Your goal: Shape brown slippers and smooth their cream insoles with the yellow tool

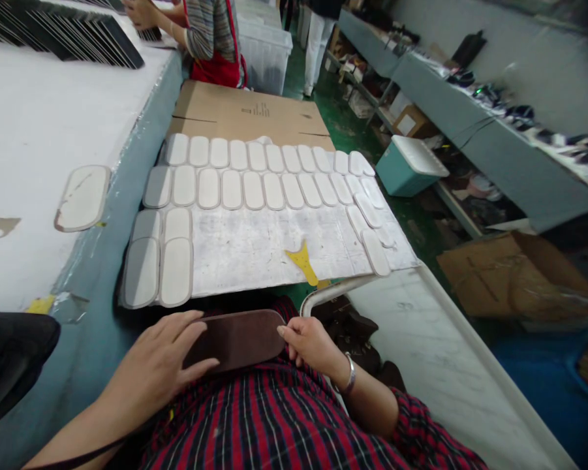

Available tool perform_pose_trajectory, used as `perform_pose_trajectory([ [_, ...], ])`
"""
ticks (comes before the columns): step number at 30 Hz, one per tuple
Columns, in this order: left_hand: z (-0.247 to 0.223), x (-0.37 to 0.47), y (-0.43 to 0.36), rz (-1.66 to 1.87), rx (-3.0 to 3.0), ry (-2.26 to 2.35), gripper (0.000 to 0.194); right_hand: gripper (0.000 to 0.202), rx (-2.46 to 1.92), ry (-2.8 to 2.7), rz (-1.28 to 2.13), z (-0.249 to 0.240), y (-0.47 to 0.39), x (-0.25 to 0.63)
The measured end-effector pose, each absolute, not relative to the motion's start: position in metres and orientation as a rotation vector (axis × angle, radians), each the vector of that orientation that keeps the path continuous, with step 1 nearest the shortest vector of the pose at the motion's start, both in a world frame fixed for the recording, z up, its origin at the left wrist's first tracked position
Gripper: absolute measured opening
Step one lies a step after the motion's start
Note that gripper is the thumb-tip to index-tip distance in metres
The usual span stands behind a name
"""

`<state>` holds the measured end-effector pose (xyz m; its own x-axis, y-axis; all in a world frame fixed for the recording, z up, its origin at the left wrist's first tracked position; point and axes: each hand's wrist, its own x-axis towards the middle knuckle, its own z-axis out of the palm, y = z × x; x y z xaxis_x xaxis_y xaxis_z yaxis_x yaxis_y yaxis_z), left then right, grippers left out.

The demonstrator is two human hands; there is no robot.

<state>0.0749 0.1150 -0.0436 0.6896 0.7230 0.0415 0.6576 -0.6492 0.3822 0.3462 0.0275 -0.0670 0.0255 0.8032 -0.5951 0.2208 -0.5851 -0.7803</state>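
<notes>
A dark brown oval piece (242,339) lies across my lap, over the red checked cloth. My left hand (164,356) rests on its left end with the fingers spread and the thumb along the lower side. At the right end, my right hand (306,339) pinches the edge between thumb and fingers. Beyond the piece stands a board (254,241) with rows of white oval pieces (232,189). Two overlapping stacks of these ovals (176,271) are at its near left, and a yellow forked piece (303,261) lies near its front edge.
On the white table (24,130) at left lies one white oval (83,198). A black object (14,365) is at the lower left. To the right are a white tray (435,339) and a teal bin (406,166). Another person (215,39) works at the far left.
</notes>
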Motion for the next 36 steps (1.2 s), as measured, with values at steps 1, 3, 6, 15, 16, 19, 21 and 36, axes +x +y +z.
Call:
perform_pose_trajectory([
  [1,-0.046,0.09,0.115,0.23,2.648,0.941,0.045,0.034,-1.814,-1.046,1.597,-0.067,0.028,0.347],
  [3,-0.052,0.119,0.111,0.143,2.729,0.698,0.045,0.034,-1.801,-1.06,1.6,-0.069,0.029,0.35],
  [6,-0.061,0.147,0.106,0.084,2.734,0.592,0.041,0.037,-1.8,-1.009,1.62,-0.073,0.028,0.354],
  [15,-0.058,0.16,0.096,0.096,2.64,0.749,0.03,0.023,-1.677,-0.97,1.671,-0.074,0.014,0.355],
  [16,-0.058,0.162,0.094,0.097,2.622,0.775,0.03,0.021,-1.687,-0.971,1.655,-0.074,0.013,0.354],
  [19,-0.058,0.167,0.091,0.138,2.583,0.852,0.03,0.021,-1.753,-1.034,1.54,-0.076,0.011,0.35],
  [21,-0.059,0.17,0.09,0.159,2.582,0.888,0.032,0.022,-1.783,-1.072,1.479,-0.077,0.01,0.349],
  [36,-0.06,0.173,0.081,0.196,2.646,0.848,0.024,0.018,-1.769,-0.978,1.492,-0.078,0.008,0.344],
])
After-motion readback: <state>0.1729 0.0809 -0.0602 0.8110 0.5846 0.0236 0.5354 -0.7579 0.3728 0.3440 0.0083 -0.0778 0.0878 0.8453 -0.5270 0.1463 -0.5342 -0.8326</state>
